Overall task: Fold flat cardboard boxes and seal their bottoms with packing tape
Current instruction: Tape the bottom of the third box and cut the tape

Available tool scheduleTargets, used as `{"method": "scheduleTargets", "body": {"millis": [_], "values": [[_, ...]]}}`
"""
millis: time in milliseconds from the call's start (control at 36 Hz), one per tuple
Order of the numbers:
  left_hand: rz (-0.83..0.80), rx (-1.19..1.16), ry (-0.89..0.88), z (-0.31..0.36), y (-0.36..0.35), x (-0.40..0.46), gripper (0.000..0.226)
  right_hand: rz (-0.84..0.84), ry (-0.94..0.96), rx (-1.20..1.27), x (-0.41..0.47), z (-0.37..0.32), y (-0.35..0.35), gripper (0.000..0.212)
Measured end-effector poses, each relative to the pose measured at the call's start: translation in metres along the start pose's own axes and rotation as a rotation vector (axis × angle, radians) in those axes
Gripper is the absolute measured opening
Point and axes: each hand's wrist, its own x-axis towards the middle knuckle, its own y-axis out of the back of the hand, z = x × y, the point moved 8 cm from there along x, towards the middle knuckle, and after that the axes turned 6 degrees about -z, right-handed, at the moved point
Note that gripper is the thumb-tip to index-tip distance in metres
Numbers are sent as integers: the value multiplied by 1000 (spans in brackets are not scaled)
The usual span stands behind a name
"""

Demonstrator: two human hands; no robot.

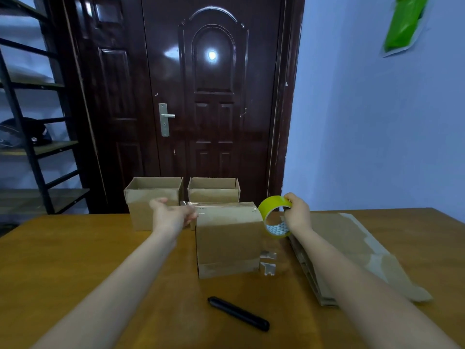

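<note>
Fingers (190, 214) on our left hand (169, 215) look loosely spread and reach toward the far left top edge of the box, where a strip of clear tape (201, 206) hangs over; it's blurry there, so we can't tell if they're actually pinching the tape end or just touching it. Behind that hand sit two finished open-top boxes (153, 197) side by side near the door. The cardboard box being sealed (227, 238) stands bottom-up mid-table, with a stray tab of tape (268, 263) sticking off its lower right corner. It's probably light and hollow, so it'll slide if we pull tape hard; better to press down on the flap seam than squeeze the walls, which should dent easily. Right of it, our right hand (298, 214) curls around the yellow-green tape roll (275, 216), held just off the box's right top corner. The film is sticky and floppy, so keep it taut. Further right lies the stack of flat cardboard boxes (352, 250), and a black pen-like tool (239, 313) lies in front.
</note>
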Motion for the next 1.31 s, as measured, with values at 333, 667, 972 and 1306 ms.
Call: {"method": "scheduleTargets", "body": {"millis": [333, 667, 972, 1306], "values": [[11, -61, 89, -17, 5, 4, 52, 6, 1, -14, -5, 2, 3, 26], [34, 88, -154, 10, 8, 13, 57, -13, -1, -48, -4, 5, 1, 27], [57, 87, -12, -26, 14, 20, 67, -24, -28, -43, -7, 10, -3, 22], [-29, 255, 95, -46, -1, 18, 31, -27, -33, 35, -12, 6, -11, 21]]}}
